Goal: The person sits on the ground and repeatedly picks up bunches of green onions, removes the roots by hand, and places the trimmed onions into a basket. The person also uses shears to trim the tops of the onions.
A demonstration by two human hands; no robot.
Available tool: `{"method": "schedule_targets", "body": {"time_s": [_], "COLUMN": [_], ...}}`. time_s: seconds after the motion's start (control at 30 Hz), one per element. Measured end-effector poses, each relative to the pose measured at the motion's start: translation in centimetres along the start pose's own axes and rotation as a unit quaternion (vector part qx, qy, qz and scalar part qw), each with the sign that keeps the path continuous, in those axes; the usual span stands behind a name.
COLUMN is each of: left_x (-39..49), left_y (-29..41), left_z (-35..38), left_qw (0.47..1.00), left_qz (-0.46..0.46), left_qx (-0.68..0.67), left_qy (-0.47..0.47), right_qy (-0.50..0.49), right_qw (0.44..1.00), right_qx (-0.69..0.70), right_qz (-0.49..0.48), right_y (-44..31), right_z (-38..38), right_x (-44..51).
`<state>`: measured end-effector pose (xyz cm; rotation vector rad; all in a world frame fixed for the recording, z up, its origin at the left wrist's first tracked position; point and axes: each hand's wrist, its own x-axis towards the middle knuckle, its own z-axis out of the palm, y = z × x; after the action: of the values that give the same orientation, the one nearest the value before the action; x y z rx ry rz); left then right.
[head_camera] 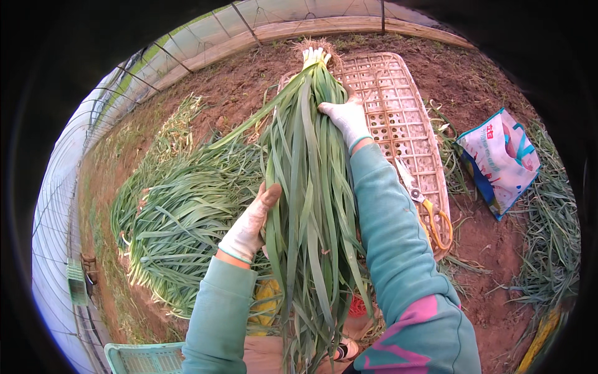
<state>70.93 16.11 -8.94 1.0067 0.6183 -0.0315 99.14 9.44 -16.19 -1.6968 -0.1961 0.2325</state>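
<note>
Both my hands wear thin, soiled white gloves. Between them is a thick bundle of leek-like greens (310, 168), its white stems and brown roots pointing away from me and its long flat leaves hanging towards me. My right hand (348, 114) grips the bundle's right side below the stems, some fingers hidden. Lower down, my left hand (252, 224) holds the leaves from the left, thumb in front and fingers mostly hidden behind. Under the bundle's far end lies a dirty pale plastic crate (383, 84), apparently upturned. Scissors (425, 203) with orange-yellow handles rest on it beside my right forearm.
A large heap of similar greens (187, 224) lies left on the soil. At right are a printed shopping bag (497, 161) and more leaves (551, 233). Red twine (357, 306) and a green crate (145, 359) sit near me. Plastic greenhouse sheeting (65, 182) curves along the left.
</note>
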Motion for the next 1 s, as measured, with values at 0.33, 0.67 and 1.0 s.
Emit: {"method": "schedule_targets", "body": {"time_s": [0.33,0.67,1.0], "left_x": [1.8,1.4,-7.5], "left_y": [-2.3,-5.4,-8.4], "left_z": [0.9,-1.7,8.9], "left_qw": [0.983,0.971,0.781], "left_qz": [0.019,-0.058,-0.063], "left_qx": [0.147,0.175,0.558], "left_qy": [0.105,0.151,0.272], "right_qy": [-0.201,-0.191,-0.147], "right_qw": [0.974,0.967,0.952], "right_qx": [-0.070,-0.146,-0.208], "right_qz": [0.075,-0.090,-0.170], "right_y": [-5.3,-2.6,1.5], "right_z": [-2.6,-7.9,-8.0], "right_x": [-2.8,-28.4,-40.4]}}
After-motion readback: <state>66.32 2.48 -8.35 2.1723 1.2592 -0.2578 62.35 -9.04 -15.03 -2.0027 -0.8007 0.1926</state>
